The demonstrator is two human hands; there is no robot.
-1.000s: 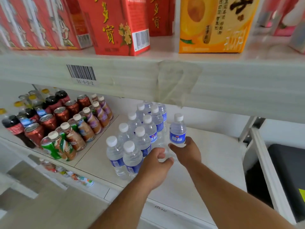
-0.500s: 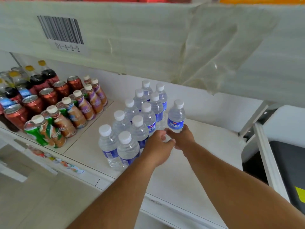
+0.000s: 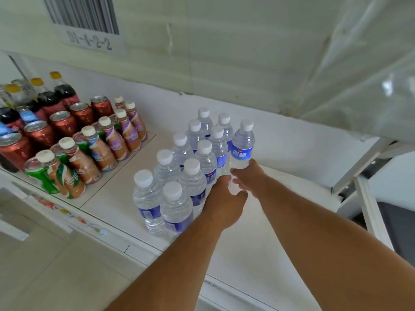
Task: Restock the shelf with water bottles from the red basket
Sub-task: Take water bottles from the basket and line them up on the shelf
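Observation:
Several clear water bottles (image 3: 179, 198) with white caps and blue labels stand in two rows on the white shelf (image 3: 280, 221). My right hand (image 3: 250, 179) grips the base of one more water bottle (image 3: 242, 149), upright just right of the rows, near their back end. My left hand (image 3: 224, 200) is curled beside the right row, its fingertips touching my right hand. A pale patch shows between its thumb and fingers; I cannot tell if it holds anything. The red basket is out of view.
Red cans, green cans and brown drink bottles (image 3: 67, 142) fill the shelf's left section. The upper shelf's front edge with a barcode label (image 3: 85, 19) hangs close overhead, loose plastic film (image 3: 359, 63) at its right. A white shelf post (image 3: 370, 205) stands at right.
Both hands have reached deeper into the shelf, carrying the held bottle back along the right row. My view has dropped below the upper shelf and come closer.

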